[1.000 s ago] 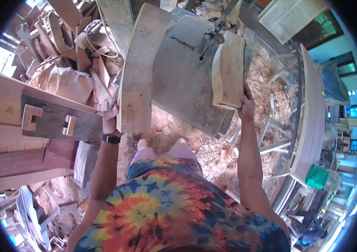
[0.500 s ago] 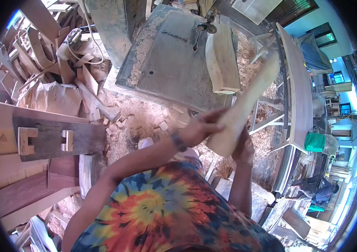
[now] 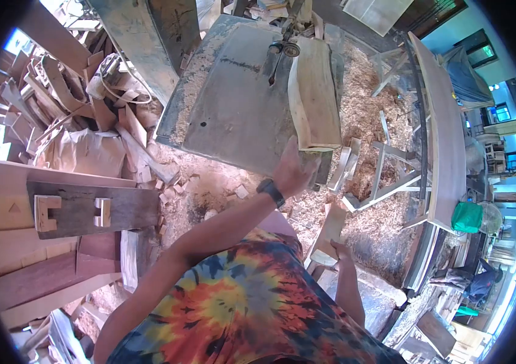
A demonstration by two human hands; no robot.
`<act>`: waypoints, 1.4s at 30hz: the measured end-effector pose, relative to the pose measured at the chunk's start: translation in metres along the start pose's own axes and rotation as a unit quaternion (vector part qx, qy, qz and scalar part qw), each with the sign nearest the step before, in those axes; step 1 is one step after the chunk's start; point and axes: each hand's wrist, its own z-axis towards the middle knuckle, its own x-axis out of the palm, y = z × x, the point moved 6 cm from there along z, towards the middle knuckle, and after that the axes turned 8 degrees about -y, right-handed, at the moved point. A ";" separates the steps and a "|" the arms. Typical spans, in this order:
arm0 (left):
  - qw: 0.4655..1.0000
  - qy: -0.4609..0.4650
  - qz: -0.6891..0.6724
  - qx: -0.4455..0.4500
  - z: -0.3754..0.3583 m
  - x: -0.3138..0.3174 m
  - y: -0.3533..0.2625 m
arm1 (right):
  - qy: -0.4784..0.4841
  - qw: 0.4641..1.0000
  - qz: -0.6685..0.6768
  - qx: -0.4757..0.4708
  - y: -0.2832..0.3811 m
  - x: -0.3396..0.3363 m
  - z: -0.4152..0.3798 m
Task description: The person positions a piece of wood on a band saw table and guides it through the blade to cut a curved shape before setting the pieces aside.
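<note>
A thick wooden block [image 3: 315, 97] with curved sides lies on the sawdust-strewn metal machine table [image 3: 234, 109], beside the blade guide [image 3: 285, 48]. My left hand [image 3: 294, 170], with a dark watch at the wrist, reaches to the block's near end. Its fingers are apart, with the fingertips right at that end. Lower and to the right, my right hand [image 3: 343, 252] is closed on the edge of a cut wooden board [image 3: 329, 233]. This board is held low beside my body, with its far end pointing away from me.
Offcuts [image 3: 346, 164] lie right of the machine table, above a floor of shavings [image 3: 361, 115]. A long wooden panel [image 3: 446, 133] rests on trestles at right. Scrap wood [image 3: 57, 91] is heaped at left, behind a dark board [image 3: 88, 209]. A person [image 3: 482, 282] is far right.
The cut board has gone from both hands to my right hand alone, lowered toward my body. My left hand has let go of it and moved to the block's near end.
</note>
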 end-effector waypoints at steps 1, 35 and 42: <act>1.000 -0.001 0.006 -0.002 0.007 0.011 0.002 | -0.030 0.998 -0.017 0.054 0.000 -0.003 0.006; 0.957 0.137 0.101 -0.234 -0.037 -0.035 -0.012 | -0.223 0.766 -0.335 -0.501 0.495 0.145 0.136; 0.949 0.163 0.067 -0.260 -0.036 -0.012 -0.011 | -0.119 0.806 -0.074 -0.575 0.510 0.156 0.061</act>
